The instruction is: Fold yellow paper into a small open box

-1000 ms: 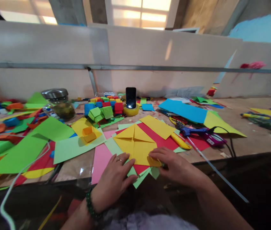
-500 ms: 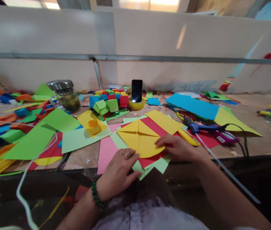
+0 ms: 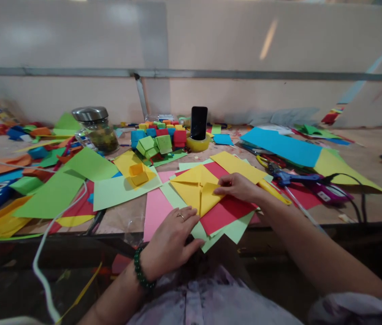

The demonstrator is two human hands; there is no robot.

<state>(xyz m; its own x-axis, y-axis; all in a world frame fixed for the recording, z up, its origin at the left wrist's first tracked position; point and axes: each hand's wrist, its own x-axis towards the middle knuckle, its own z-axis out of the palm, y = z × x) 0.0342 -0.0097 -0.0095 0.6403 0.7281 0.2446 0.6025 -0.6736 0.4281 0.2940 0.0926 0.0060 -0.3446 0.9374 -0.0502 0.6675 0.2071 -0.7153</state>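
While right hand (image 3: 240, 186) pinches yellow paper (image 3: 186, 189) | left hand (image 3: 173, 239) overhangs table edge (image 3: 114, 233)

head view | worn on head | faces forward, down | near table (image 3: 370, 146) | wall (image 3: 231, 40) beyond

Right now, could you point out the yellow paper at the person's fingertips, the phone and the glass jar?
Yellow paper (image 3: 191, 192), head view: left of its centre crease.
Phone (image 3: 199, 123), head view: its dark screen.
Glass jar (image 3: 102, 137), head view: its see-through side.

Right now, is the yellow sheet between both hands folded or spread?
The yellow sheet is partly folded: the right hand holds one corner turned inward.
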